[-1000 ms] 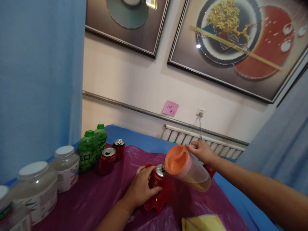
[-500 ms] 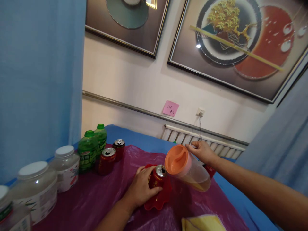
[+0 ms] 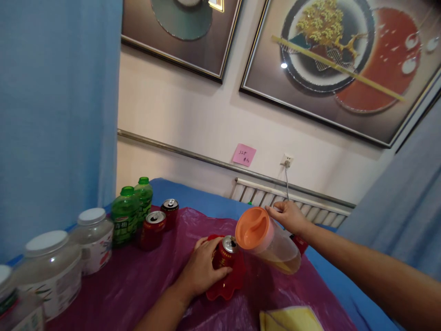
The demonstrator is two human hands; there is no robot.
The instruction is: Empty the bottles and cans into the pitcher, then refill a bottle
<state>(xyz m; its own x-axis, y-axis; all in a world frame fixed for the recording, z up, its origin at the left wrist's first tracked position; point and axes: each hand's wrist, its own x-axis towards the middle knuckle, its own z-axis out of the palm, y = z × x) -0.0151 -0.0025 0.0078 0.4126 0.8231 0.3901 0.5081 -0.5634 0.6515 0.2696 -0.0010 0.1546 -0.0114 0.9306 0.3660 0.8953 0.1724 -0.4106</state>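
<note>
My left hand (image 3: pixel 201 269) is wrapped round a red drink can (image 3: pixel 225 257) that stands upright on a red scalloped plastic dish (image 3: pixel 225 287). My right hand (image 3: pixel 289 216) grips the handle of a clear plastic pitcher (image 3: pixel 275 250) with an orange lid (image 3: pixel 251 228). The pitcher is tilted to the left, its lid right beside the top of the can. A little amber liquid lies in the pitcher's lower side.
Two more red cans (image 3: pixel 153 228) and two green bottles (image 3: pixel 126 220) stand at the left on the purple plastic sheet (image 3: pixel 138 280). Clear jars with white lids (image 3: pixel 51 266) line the near left edge. A yellow cloth (image 3: pixel 289 319) lies at the front. A radiator (image 3: pixel 296 202) runs behind the blue table.
</note>
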